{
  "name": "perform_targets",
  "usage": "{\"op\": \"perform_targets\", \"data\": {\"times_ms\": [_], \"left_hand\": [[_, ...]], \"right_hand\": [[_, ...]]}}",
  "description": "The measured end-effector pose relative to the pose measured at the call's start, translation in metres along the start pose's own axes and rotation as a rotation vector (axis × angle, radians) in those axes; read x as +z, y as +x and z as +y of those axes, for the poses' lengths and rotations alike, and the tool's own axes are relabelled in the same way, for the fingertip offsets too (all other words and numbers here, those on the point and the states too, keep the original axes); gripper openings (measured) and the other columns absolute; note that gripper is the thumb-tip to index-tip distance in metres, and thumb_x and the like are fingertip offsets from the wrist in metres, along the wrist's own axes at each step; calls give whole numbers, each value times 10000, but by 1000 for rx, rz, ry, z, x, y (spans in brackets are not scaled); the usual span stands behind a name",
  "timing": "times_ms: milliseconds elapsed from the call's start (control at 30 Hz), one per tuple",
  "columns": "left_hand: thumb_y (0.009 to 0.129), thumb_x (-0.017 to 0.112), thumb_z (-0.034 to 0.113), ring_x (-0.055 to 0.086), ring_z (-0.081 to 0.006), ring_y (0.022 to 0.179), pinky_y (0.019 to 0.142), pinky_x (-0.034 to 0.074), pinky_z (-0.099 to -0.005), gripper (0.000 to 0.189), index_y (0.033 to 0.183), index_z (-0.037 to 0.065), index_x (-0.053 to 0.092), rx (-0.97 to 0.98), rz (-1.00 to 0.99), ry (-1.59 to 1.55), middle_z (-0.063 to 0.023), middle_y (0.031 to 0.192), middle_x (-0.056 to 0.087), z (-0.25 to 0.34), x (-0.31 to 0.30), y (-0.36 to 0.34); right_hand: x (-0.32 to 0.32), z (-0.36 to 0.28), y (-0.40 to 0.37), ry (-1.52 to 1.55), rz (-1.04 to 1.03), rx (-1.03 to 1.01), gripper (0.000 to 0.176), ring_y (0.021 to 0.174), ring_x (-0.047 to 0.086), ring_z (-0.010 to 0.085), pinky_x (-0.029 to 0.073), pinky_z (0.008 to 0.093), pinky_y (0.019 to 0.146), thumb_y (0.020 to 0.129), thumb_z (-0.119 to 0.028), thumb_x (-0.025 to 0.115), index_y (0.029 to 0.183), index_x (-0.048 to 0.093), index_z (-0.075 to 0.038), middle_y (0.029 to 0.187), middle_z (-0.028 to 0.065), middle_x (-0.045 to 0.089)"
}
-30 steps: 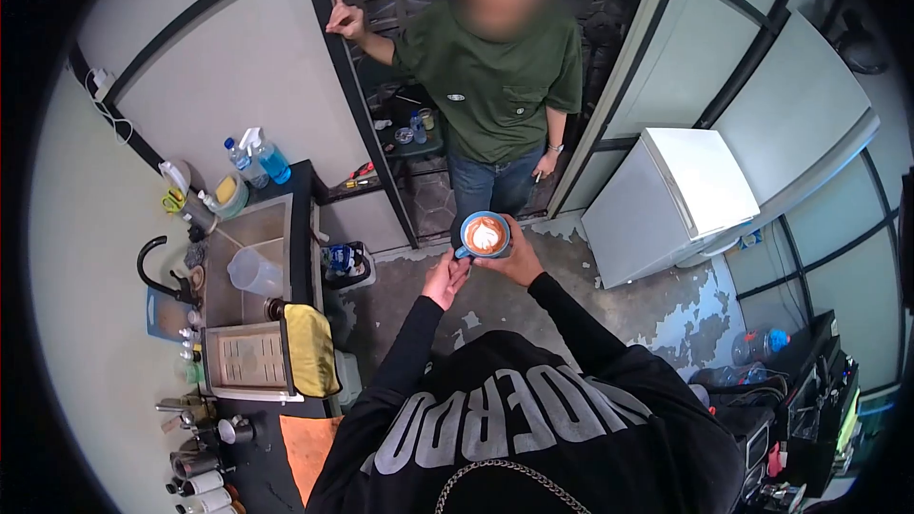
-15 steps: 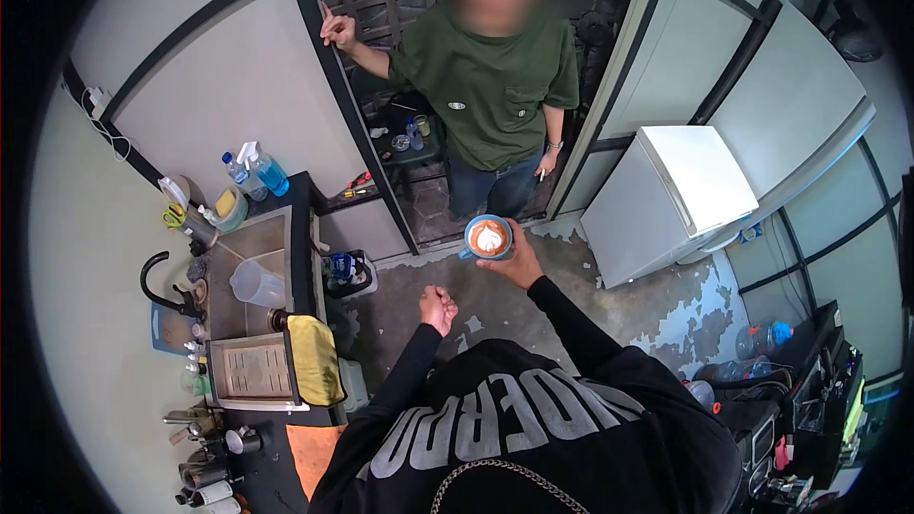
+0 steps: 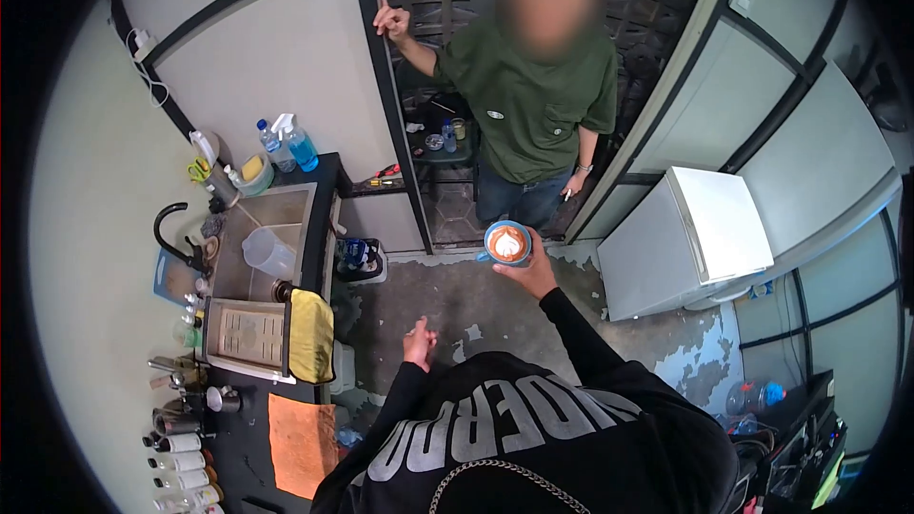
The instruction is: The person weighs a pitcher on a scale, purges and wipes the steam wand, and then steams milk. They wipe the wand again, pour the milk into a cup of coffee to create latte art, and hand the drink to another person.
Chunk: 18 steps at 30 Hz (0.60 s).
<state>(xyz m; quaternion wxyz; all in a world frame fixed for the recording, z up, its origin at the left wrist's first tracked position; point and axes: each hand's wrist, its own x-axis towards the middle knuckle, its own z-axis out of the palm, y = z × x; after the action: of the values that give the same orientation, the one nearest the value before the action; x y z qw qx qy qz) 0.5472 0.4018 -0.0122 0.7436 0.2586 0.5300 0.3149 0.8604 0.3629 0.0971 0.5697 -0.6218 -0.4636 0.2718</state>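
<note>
A blue cup of latte (image 3: 507,243) with white leaf-like foam art is held upright out in front of me. My right hand (image 3: 535,269) grips it from the right side, and the cup's handle points left. Lower and to the left, my left hand (image 3: 420,343) hangs over the floor with nothing in it, its fingers loosely bent and partly apart. Just beyond the cup, a person in a green shirt (image 3: 533,105) stands in the doorway. One of that person's hands (image 3: 391,19) touches the door frame, and the other holds a small white stick.
On the left are a sink (image 3: 286,214) with a clear jug (image 3: 268,252), a yellow cloth (image 3: 312,335), an orange cloth (image 3: 303,443) and several bottles. A white fridge (image 3: 657,257) stands right of the doorway. Worn floor (image 3: 400,295) with peeling paint lies between.
My view has swung left, so the room sits further right. My left hand has lowered slightly and its fingers have loosened. The cup stays in my right hand.
</note>
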Motion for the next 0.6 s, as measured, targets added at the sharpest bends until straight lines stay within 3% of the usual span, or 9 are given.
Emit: {"op": "perform_targets", "data": {"times_ms": [33,167,267,300,333,400,433,500,600], "left_hand": [[1013,595,365,537,-110,536,539,474,-266,469,624,166,424,-3,106,-75,23,553,442,-4,4,-6],[1042,466,373,324,-104,478,500,428,-241,404,710,146,507,62,32,-423,36,570,325,-19,-16,-20],[1062,414,398,330,-81,461,475,386,-224,418,838,85,576,45,81,-466,36,559,350,-23,-31,-23],[1064,397,390,379,-82,477,465,407,-216,414,1049,39,616,54,-1,-496,13,659,499,-22,-37,-26],[1064,397,390,379,-82,477,465,407,-216,414,1049,39,616,56,12,-509,13,659,499,-25,-38,-29],[1062,402,390,467,-100,541,525,492,-237,421,1236,41,560,132,94,-374,-32,914,645,-26,-42,-36],[1064,401,409,581,-135,711,659,563,-273,439,1368,98,463,58,110,-450,-67,1164,649,-28,-50,-30],[1043,502,438,633,-219,1020,872,573,-358,431,1381,179,437,47,157,-463,-86,1219,624,-18,-56,-26],[1014,585,447,615,-253,1101,978,545,-429,515,1400,162,399,176,232,-425,-116,1303,586,21,-61,-21]], "right_hand": [[0,1,1,-7,8,-6,1074,1298,557,244,491,392,1056,693,-289,956,1496,300,-8,1406,169,539],[1,0,8,8,1,-3,1067,1304,554,242,495,392,1052,702,-288,951,1500,299,-15,1406,171,539],[6,0,12,-1,-27,-54,1062,1307,553,243,495,391,1048,705,-291,950,1500,302,-14,1408,172,539],[8,-4,12,29,-42,-39,1055,1305,549,230,489,387,1053,704,-269,951,1497,305,-8,1407,164,540],[10,-4,12,29,-61,-36,1055,1305,549,230,489,387,1053,704,-269,951,1497,305,-8,1407,164,540],[17,-1,11,69,-53,-89,1044,1297,548,216,475,381,1070,706,-229,950,1493,302,1,1408,153,538],[20,-6,9,44,-63,-110,1025,1293,548,214,471,378,1077,712,-196,944,1488,305,4,1406,150,537],[28,-20,6,122,-115,-154,975,1280,554,222,466,378,1084,721,-120,931,1471,319,1,1390,147,543],[39,-16,1,135,-238,-77,979,1363,513,274,470,409,1097,749,-52,895,1514,285,-28,1490,173,476]]}}
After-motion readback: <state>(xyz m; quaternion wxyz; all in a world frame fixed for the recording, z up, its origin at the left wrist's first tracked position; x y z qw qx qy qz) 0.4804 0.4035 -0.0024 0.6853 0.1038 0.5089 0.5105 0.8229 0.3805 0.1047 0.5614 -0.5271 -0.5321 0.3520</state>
